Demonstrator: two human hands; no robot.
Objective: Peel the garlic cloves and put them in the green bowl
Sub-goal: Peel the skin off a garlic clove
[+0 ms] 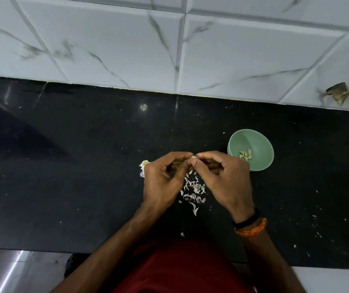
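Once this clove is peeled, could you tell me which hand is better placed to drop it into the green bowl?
Probably the right hand: the green bowl sits just beyond its knuckles, while the left hand would have to cross over. Both pinch the clove.

Black counter flecked with white specks. Wall tiles white with grey marble veining. Bowl pale green, holding pale yellow-green cloves. Skins white with a pinkish-lilac tinge. Shirt dark red. Wristbands one black, one orange.
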